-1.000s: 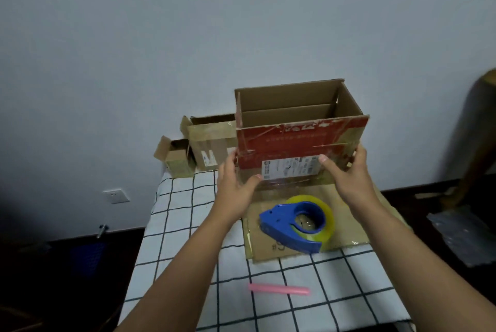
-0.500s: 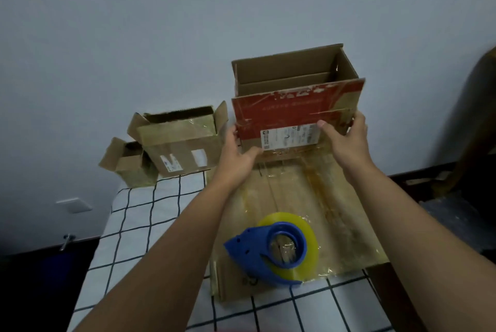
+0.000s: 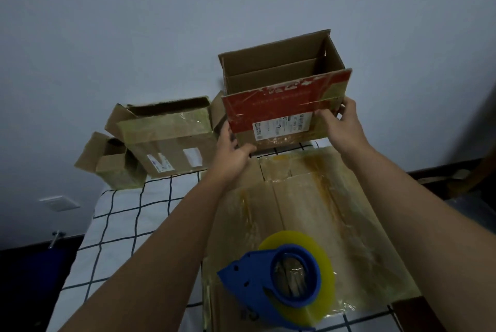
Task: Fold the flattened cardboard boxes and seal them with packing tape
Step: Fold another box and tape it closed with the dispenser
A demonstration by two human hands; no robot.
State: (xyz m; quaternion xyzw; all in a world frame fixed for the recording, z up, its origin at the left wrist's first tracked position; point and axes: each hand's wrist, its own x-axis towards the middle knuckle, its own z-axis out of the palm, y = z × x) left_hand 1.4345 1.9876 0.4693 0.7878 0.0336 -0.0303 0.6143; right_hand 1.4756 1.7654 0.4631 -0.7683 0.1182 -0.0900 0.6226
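Two taped boxes sit at the far left of my view: a small open box point(image 3: 112, 167) and, just beside it, a larger taped box point(image 3: 166, 141) with white labels. Both stand at the back of the checked counter point(image 3: 128, 224), against the wall. My left hand point(image 3: 232, 154) comes next, fingers curled under the lower left corner of the red box point(image 3: 276, 108), a firm grip. That box is held up, open side toward me, above the far edge of the flattened cardboard point(image 3: 308, 210). My right hand point(image 3: 342, 127) pinches its right edge. Nearest me, the blue tape dispenser point(image 3: 279, 286) with its yellow roll lies on the flattened cardboard.
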